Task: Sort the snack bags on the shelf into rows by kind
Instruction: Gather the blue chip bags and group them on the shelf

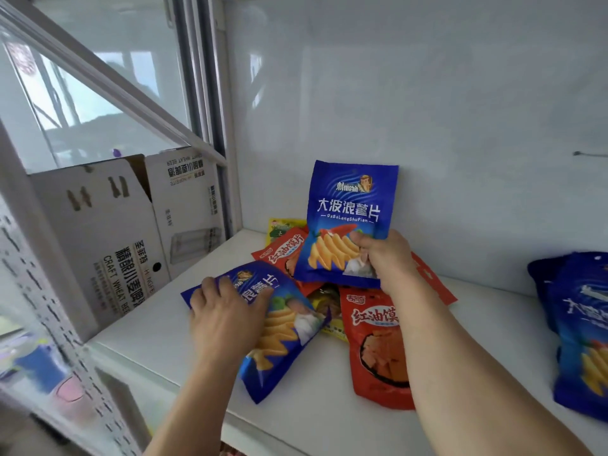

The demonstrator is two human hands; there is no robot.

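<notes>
A mixed pile of snack bags lies in the middle of the white shelf [158,337]. My right hand [385,258] grips a blue chip bag [348,209] by its lower right corner and holds it upright above the pile. My left hand [223,311] lies flat on a second blue chip bag [279,337], fingers curled over its top edge. Red bags [375,347] [283,251] and yellow bags [279,227] lie under and around them. A stack of blue chip bags [579,330] sits at the right end of the shelf.
A white cardboard beer box [108,238] with open flaps stands left of the shelf, behind the perforated upright post [49,291]. The white back wall [427,126] closes the shelf behind the pile. Bare shelf lies between the pile and the right stack.
</notes>
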